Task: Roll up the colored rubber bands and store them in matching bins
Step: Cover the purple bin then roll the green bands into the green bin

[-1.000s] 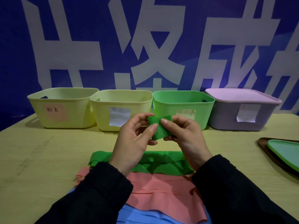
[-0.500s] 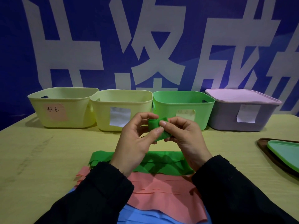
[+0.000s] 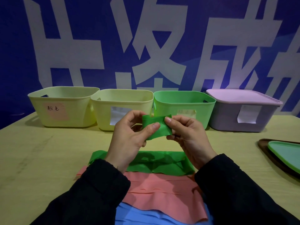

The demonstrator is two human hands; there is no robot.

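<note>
Green band (image 3: 156,127) unrolled wider, both hands pinching

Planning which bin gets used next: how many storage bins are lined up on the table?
4, in a row at the back: pale yellow bin far left, second pale yellow bin, green bin, lidded purple bin far right.
</note>
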